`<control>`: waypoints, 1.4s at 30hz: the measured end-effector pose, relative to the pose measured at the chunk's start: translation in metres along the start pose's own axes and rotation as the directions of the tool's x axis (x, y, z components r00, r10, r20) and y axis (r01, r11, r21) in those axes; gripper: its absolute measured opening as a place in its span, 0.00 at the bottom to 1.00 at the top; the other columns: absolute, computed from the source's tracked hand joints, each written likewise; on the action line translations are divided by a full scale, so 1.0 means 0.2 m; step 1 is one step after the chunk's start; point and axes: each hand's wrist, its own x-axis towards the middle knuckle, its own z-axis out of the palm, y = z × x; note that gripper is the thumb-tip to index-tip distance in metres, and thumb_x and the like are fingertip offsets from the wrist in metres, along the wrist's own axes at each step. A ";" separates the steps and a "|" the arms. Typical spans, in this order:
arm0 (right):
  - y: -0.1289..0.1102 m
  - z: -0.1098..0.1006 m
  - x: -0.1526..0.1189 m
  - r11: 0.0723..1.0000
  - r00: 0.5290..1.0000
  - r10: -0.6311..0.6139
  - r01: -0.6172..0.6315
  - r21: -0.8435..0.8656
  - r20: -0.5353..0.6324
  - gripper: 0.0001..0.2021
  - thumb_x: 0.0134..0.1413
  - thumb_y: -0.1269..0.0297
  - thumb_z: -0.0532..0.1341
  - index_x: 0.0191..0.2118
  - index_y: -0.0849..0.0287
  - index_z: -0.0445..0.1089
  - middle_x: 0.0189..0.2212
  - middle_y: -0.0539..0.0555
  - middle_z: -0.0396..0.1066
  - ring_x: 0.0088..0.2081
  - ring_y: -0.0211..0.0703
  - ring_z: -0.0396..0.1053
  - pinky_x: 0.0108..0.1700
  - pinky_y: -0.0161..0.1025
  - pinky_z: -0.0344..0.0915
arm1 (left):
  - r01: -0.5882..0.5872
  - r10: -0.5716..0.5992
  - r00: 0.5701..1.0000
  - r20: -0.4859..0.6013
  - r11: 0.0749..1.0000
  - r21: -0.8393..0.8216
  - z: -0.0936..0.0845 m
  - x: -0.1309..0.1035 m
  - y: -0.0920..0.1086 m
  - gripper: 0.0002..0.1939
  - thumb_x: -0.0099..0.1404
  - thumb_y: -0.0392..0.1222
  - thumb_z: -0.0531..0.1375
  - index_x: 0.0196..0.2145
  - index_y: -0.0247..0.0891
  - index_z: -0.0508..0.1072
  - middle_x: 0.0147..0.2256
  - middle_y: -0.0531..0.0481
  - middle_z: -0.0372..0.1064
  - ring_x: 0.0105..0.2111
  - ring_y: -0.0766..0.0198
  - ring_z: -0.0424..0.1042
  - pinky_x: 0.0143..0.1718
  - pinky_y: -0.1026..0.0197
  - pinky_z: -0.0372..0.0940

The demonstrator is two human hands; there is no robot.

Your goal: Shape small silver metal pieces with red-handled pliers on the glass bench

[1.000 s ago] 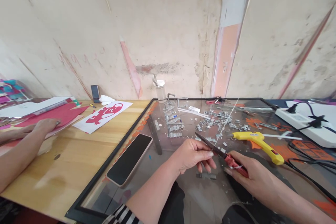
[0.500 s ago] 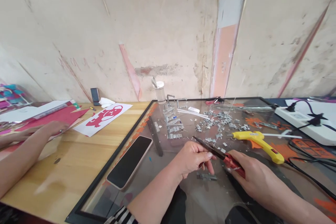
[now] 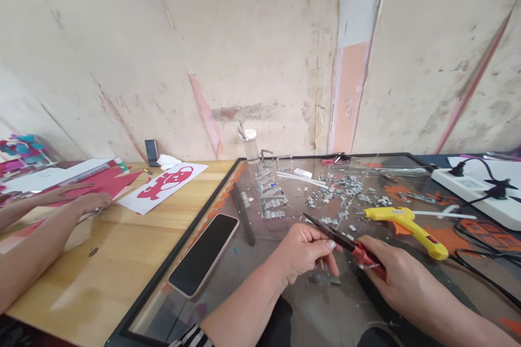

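Now my right hand (image 3: pixel 394 268) grips the tool (image 3: pixel 345 241), its tip by my curled left hand (image 3: pixel 303 252); whether that pinches anything, I cannot tell. Such close work wants steadiness.

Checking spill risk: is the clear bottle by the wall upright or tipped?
Upright. The clear bottle rises near-vertically in front of the wall, its white cap uppermost.

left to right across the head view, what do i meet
White paper with red figure, black-screened smartphone, clear bottle with white lid, small white block, red-handled dark tool, yellow glue gun, white power strip
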 end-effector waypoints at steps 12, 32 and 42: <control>0.02 0.01 0.01 0.997 0.999 0.049 -0.048 -0.062 0.017 0.06 0.51 0.62 0.52 0.32 0.56 0.64 0.28 0.52 0.70 0.27 0.42 0.65 0.30 0.37 0.59 | -0.031 0.034 0.999 -0.032 0.997 0.076 0.00 0.00 0.01 0.18 0.56 0.50 0.58 0.33 0.31 0.77 0.16 0.51 0.68 0.16 0.72 0.56 0.21 0.68 0.50; -0.03 -0.04 0.01 0.975 0.977 0.044 -0.088 0.203 0.210 0.05 0.51 0.62 0.53 0.32 0.56 0.63 0.28 0.48 0.68 0.31 0.41 0.66 0.32 0.33 0.60 | -0.127 0.125 0.992 0.025 0.979 0.158 -0.01 -0.02 0.05 0.18 0.56 0.51 0.58 0.26 0.32 0.76 0.18 0.49 0.69 0.17 0.73 0.53 0.22 0.67 0.50; 0.00 0.00 0.00 0.987 0.999 0.037 -0.039 0.156 0.014 0.06 0.50 0.63 0.52 0.31 0.56 0.64 0.26 0.50 0.67 0.28 0.41 0.65 0.31 0.35 0.60 | 0.041 -0.042 0.999 -0.011 0.997 -0.059 0.03 -0.01 0.01 0.21 0.53 0.53 0.60 0.33 0.30 0.76 0.16 0.51 0.67 0.13 0.74 0.52 0.17 0.67 0.42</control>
